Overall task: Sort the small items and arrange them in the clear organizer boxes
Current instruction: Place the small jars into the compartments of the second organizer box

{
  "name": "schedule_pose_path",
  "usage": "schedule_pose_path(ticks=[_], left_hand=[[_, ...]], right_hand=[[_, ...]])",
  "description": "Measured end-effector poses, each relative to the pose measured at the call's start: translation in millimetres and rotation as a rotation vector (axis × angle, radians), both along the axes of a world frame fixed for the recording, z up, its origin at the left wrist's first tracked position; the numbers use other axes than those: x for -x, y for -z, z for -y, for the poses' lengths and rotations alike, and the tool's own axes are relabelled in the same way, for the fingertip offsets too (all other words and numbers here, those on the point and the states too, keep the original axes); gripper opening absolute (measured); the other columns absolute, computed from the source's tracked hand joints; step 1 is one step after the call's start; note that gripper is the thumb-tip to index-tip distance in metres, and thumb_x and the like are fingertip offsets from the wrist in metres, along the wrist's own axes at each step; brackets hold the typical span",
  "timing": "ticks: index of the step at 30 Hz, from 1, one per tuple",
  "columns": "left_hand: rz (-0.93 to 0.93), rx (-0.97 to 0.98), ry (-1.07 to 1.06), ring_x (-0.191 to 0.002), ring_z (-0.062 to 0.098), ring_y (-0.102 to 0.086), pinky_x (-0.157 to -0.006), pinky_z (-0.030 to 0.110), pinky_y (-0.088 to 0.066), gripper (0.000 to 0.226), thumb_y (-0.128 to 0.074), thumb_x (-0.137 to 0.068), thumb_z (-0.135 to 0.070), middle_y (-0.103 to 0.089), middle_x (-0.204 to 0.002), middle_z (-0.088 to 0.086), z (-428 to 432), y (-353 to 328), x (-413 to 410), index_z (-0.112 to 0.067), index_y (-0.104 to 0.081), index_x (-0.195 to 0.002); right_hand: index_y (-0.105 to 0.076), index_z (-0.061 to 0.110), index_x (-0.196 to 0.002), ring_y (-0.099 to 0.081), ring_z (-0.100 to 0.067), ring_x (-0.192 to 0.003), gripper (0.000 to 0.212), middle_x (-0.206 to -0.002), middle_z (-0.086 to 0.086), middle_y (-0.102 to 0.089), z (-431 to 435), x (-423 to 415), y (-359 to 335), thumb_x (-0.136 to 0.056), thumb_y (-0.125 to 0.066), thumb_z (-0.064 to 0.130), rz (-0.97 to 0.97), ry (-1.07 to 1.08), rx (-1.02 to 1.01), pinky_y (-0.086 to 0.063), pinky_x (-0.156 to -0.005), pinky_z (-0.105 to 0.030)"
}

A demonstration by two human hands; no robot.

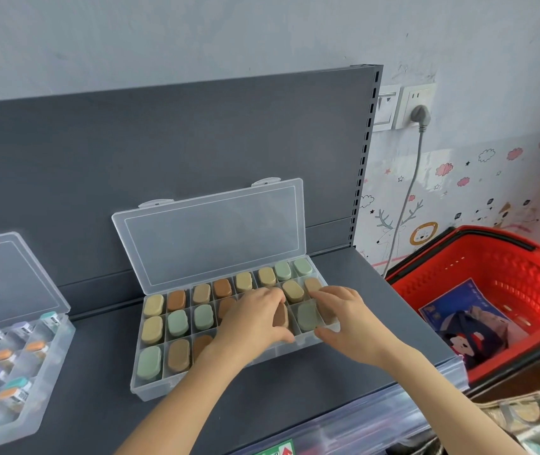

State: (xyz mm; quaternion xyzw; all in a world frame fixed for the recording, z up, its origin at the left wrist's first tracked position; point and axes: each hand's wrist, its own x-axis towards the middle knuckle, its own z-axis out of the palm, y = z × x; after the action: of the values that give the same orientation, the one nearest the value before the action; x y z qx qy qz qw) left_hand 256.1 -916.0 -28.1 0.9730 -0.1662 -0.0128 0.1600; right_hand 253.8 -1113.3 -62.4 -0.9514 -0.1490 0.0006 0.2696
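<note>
Pinching brown piece [281, 318] in left hand [255, 323], over centre-frame organizer box [150, 387]. Right hand [344, 318] curled at box's right end, hold unclear. Most compartments filled; few front-right seem empty. Lower-left box [60, 349] looks stocked.

a shop (slotted shelving [196, 142], shopping basket [492, 267])

Two bare hands are filling the head-camera view: the left hand [255, 323] and the right hand [347, 320] are showing slender fingers. The left forearm [180, 405] and the right forearm [442, 389] are running slim, smooth and uncovered along their whole visible length. Finer detail is blurring out.
</note>
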Motion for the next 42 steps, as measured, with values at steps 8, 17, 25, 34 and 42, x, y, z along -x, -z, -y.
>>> schedule_pose_path(ticks=[8,17,25,34,42], left_hand=[[0.008,-0.019,0.014,-0.124,0.013,-0.035,-0.102,0.03,-0.036,0.067,-0.065,-0.08,-0.054,-0.048,-0.134,-0.006,-3,14,2,-0.021,-0.05,-0.136],[0.077,-0.117,0.125,-0.14,0.011,-0.013,-0.115,0.029,-0.014,0.062,-0.048,-0.09,-0.057,-0.025,-0.154,-0.013,-23,16,19,-0.032,-0.035,-0.146],[-0.005,-0.24,0.077,-0.138,0.005,0.024,-0.113,0.03,0.015,0.08,-0.007,-0.077,-0.074,0.017,-0.15,-0.02,-51,28,44,-0.04,0.002,-0.149],[0.002,-0.441,0.205,-0.141,0.011,0.027,-0.108,0.039,0.025,0.072,-0.011,-0.083,-0.074,0.02,-0.153,-0.02,-74,26,32,-0.046,0.017,-0.145],[-0.009,-0.307,0.115,-0.135,0.003,0.035,-0.107,0.029,0.026,0.08,-0.028,-0.085,-0.074,0.029,-0.151,-0.019,-93,11,59,-0.047,0.027,-0.137]], right_hand=[[-0.042,0.033,-0.14,-0.016,-0.023,-0.14,0.057,-0.151,0.009,-0.029,0,7,12,-0.088,-0.055,0.052,0.086,-0.096,0.126,-0.027,-0.114,-0.042],[-0.036,0.033,-0.144,-0.01,-0.023,-0.144,0.061,-0.154,0.009,-0.023,4,6,10,-0.089,-0.055,0.051,0.107,-0.127,0.136,-0.026,-0.116,-0.043],[-0.046,0.026,-0.138,-0.035,-0.026,-0.138,0.063,-0.142,-0.001,-0.048,1,15,22,-0.085,-0.054,0.058,0.267,-0.203,0.323,-0.016,-0.11,-0.039],[-0.044,0.026,-0.14,-0.033,-0.027,-0.14,0.068,-0.147,-0.005,-0.043,10,11,24,-0.087,-0.03,0.066,0.252,-0.258,0.334,-0.023,-0.111,-0.041],[-0.032,0.031,-0.145,-0.015,-0.02,-0.145,0.072,-0.154,0.001,-0.028,-2,33,17,-0.086,-0.028,0.071,0.281,-0.192,0.202,-0.021,-0.112,-0.037]])
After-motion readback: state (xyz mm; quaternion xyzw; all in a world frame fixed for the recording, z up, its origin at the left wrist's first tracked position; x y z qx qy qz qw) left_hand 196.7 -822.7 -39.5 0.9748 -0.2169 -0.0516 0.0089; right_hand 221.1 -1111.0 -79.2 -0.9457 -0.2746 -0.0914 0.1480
